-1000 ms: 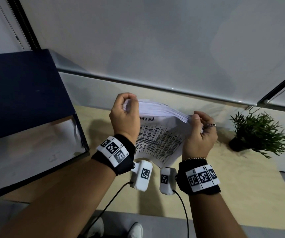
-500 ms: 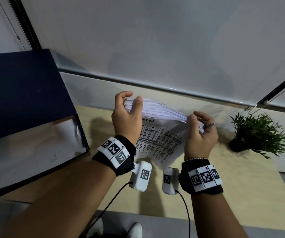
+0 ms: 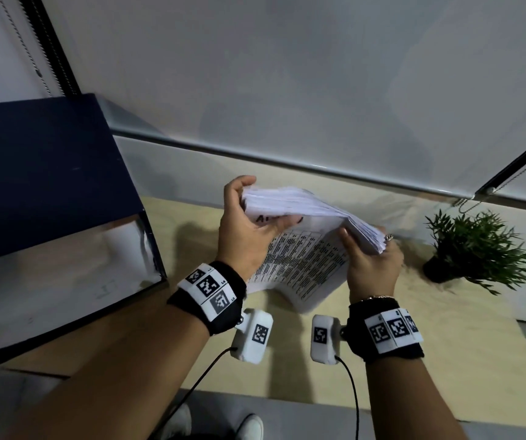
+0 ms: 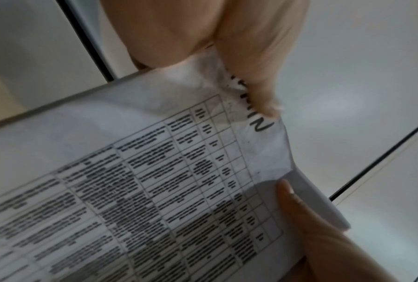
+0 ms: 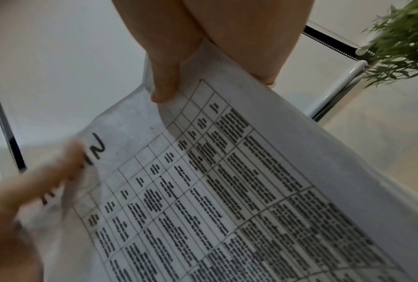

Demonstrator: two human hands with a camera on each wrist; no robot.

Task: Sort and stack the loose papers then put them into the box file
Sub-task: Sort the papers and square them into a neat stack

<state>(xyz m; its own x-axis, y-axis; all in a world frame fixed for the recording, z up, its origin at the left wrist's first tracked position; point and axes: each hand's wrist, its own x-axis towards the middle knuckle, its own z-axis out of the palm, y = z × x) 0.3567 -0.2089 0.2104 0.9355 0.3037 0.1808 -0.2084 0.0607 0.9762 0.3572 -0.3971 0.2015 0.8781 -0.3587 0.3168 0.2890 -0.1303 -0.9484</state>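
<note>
Head view: left hand [image 3: 246, 236] and right hand [image 3: 371, 265] grip closed on paper stack [image 3: 299, 204].

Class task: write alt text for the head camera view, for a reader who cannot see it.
Two hands hold a stack of papers above a wooden desk: the left hand grips its left end, the right hand its right. An open dark box file stands to the left, a small potted plant to the right.
</note>
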